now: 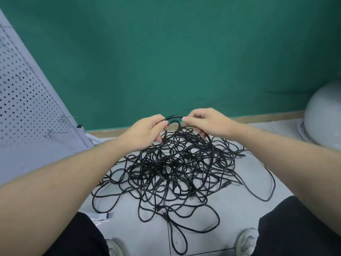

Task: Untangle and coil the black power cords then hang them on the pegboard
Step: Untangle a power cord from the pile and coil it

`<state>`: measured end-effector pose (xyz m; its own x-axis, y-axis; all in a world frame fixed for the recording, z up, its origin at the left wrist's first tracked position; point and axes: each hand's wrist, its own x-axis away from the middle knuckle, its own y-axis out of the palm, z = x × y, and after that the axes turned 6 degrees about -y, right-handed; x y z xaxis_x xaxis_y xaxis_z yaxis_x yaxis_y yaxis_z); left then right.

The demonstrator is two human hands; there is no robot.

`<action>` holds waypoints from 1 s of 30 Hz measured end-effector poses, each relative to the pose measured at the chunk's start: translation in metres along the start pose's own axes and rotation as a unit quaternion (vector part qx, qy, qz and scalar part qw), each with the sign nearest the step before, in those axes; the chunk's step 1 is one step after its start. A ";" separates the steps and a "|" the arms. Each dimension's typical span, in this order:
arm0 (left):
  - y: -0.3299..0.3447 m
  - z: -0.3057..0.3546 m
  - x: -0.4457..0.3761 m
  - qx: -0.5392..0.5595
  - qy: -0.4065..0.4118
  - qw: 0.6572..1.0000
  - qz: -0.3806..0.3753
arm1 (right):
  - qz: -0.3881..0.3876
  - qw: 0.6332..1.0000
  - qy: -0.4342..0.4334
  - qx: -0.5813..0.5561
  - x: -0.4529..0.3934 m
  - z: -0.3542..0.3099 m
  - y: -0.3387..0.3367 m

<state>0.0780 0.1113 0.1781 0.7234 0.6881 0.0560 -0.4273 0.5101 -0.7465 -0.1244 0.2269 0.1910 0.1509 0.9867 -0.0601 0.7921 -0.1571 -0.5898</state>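
Black power cords lie in one big tangled heap on the pale grey floor. Left of the heap leans a white metal pegboard full of little holes. Above the far side of the heap, the left hand and the right hand each pinch one raised loop of cord with curled fingers. A small white tag lies near the heap's left side.

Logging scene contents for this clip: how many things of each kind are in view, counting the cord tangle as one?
Hands: 2, left hand, right hand
Cord pile: 1
Pegboard: 1
Shoes: 2
Grey dome: 1
Total: 7
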 end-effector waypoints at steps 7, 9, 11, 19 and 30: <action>-0.023 -0.003 0.016 -0.072 -0.011 0.996 -0.056 | -0.058 0.993 -0.005 0.098 0.014 0.003 -0.014; -0.029 -0.008 0.018 -0.107 -0.031 0.990 -0.086 | -0.046 0.995 -0.012 0.090 0.015 -0.002 -0.020; -0.030 -0.013 0.020 -0.080 -0.039 0.990 -0.109 | -0.035 0.996 -0.009 0.087 0.019 -0.002 -0.026; -0.005 0.015 0.018 -0.033 0.047 0.998 -0.027 | -0.049 0.994 0.066 0.066 0.042 0.017 -0.041; 0.028 0.016 0.003 -0.079 0.159 0.984 -0.027 | -0.060 0.997 -0.038 0.019 0.056 -0.031 -0.032</action>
<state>0.0595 0.1354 0.1681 0.8865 0.4532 -0.0933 -0.3121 0.4370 -0.8436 -0.1232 0.2859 0.2311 0.0099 0.9988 -0.0473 0.7783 -0.0374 -0.6268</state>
